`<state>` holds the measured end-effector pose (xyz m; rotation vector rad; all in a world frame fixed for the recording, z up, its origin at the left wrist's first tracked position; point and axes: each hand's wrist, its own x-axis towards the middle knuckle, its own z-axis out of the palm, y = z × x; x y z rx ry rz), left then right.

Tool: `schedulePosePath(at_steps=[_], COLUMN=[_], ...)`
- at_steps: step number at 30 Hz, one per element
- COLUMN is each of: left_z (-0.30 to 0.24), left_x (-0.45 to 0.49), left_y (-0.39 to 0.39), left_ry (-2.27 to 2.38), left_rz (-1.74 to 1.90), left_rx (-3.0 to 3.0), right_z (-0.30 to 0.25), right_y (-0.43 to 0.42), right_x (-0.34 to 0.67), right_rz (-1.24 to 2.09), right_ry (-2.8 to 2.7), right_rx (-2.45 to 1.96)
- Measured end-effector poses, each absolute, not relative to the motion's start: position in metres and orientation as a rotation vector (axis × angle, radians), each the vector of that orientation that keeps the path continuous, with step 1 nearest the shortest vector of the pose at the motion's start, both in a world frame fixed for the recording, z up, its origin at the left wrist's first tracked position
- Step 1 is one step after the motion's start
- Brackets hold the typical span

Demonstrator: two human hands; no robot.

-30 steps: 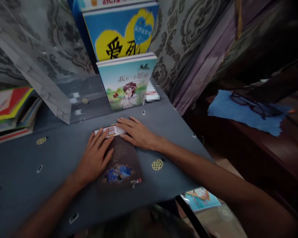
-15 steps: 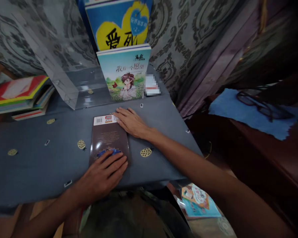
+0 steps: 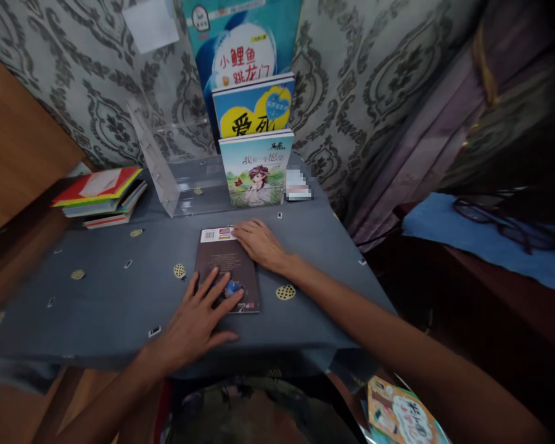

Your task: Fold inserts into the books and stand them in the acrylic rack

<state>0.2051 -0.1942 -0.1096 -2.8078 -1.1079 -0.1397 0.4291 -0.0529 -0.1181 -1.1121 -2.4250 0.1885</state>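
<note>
A dark brown book (image 3: pixel 224 259) lies flat on the cloth-covered table (image 3: pixel 106 308), a white barcode strip along its far edge. My left hand (image 3: pixel 201 314) rests over its lower left part with fingers spread, partly covering a blue picture. At the far right corner of the book, my right hand (image 3: pixel 261 243) lies with its fingers stretched out over the edge of the strip. Beyond it a green-and-blue book (image 3: pixel 259 176) with a drawn figure stands upright in a clear plastic stand (image 3: pixel 160 166).
Behind stand a blue-and-yellow book (image 3: pixel 226 108) and a tall teal book (image 3: pixel 245 37). A pile of books (image 3: pixel 102 194) lies at the left. To the right, glasses (image 3: pixel 494 225) rest on a blue cloth (image 3: pixel 430 222). More books (image 3: pixel 402 416) are low at the right.
My left hand's fingers have spread apart, and its thumb now shows off the book's near edge. The right hand stays at the far corner. The view has shifted, revealing the tall teal book.
</note>
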Motion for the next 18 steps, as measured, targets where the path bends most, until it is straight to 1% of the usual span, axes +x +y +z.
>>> schedulePosePath(at_steps=[9, 14, 18], left_z=[-0.105, -0.107, -0.096], left_x=[0.192, 0.187, 0.182], left_y=[-0.224, -0.239, -0.239], left_ry=[-0.952, -0.917, -0.833], left_rz=[-0.119, -0.114, -0.163], left_rx=[-2.862, -2.843, -2.865], right_z=[-0.118, -0.121, -0.119], right_y=[-0.115, -0.148, -0.174], right_x=[0.438, 0.453, 0.477], right_rz=[0.247, 0.397, 0.579], right_ry=[-2.422, -2.382, -2.396], right_rx=[-1.123, -1.118, -0.956])
